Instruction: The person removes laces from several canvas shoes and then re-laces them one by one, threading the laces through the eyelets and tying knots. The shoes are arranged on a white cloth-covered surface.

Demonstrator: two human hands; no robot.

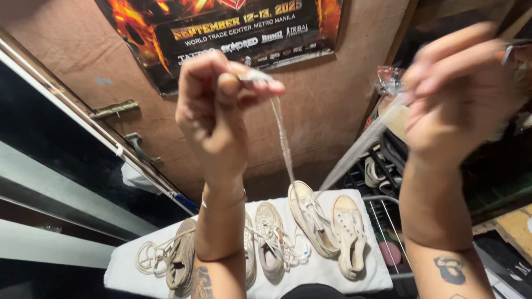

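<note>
- White shoelace (284, 138), pulled taut, runs up from a pale sneaker (310, 218) to the left hand (213, 111), whose thumb and fingers are pinched shut on its upper end.
- The right hand (460, 94) is raised and blurred, fingers curled; a second, paler strand slants up toward it, but whether it is clamped there cannot be told.
- The laced sneaker lies on a white cloth (338, 271) beside its mate (349, 235); two more worn sneakers and loose laces lie to the left.
- The step in hand looks like drawing the lace through the eyelets; the next pull seems to call for even tension on both ends.
- Behind, a brown wall (327, 111) carries a dark poster.
</note>
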